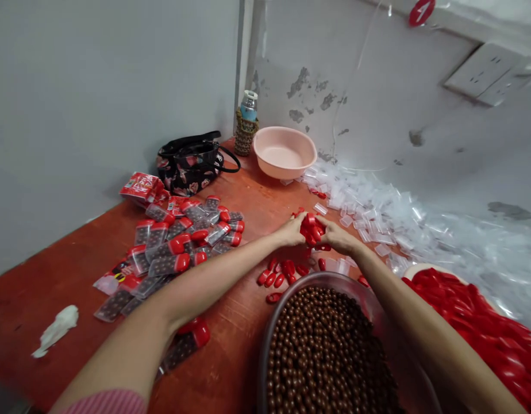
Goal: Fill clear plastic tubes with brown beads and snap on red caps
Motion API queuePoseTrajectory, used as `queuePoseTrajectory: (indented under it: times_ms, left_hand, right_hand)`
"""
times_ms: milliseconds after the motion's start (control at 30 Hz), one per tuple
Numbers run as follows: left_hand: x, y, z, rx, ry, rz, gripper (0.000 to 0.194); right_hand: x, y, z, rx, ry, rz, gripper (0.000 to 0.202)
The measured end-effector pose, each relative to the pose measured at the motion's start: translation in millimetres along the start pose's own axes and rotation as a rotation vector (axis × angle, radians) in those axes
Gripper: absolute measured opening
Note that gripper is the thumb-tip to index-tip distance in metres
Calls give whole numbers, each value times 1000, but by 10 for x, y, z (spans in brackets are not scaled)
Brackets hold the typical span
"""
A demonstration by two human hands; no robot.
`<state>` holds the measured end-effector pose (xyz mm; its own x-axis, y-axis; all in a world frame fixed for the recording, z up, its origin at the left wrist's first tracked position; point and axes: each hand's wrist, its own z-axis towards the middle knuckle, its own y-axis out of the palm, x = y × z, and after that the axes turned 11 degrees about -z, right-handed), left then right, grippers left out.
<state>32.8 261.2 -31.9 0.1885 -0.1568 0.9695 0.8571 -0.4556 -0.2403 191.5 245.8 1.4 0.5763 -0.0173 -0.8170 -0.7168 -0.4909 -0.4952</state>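
Red plastic caps point(312, 232) bunched between left fingers point(297, 225) and right fingers point(328, 230), both half-curled, gripping them; best cupped close, low over bench point(235, 299), avoiding spills into metal bowl point(264, 351) nearer body than fingers.

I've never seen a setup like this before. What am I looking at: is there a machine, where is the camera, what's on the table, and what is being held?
There is no machine here: the two bare hands belong to a person wearing a camera on the head. This single picture looks forward and down past the forearms.

The left hand and right hand meet around a cluster of small red parts, held between them.

On the reddish table, a large bowl of shiny brown balls sits nearest. To its left are clear containers with red tops; to its right, a heap of red pieces and many clear plastic pieces. Farther back are a flowered bag, a bottle in a woven holder and a pink basin.
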Motion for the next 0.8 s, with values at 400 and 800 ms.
queuePoseTrajectory:
  times_ms: [400, 800]
  left_hand:
    - [1038, 421, -1206, -451, 35, 48, 114]
    - [622, -300, -1023, -83, 146, 442, 52]
  right_hand:
    - [-601, 153, -1819, -21, 148, -277, 84]
    - [-19, -326, -1383, 169, 188, -764, 47]
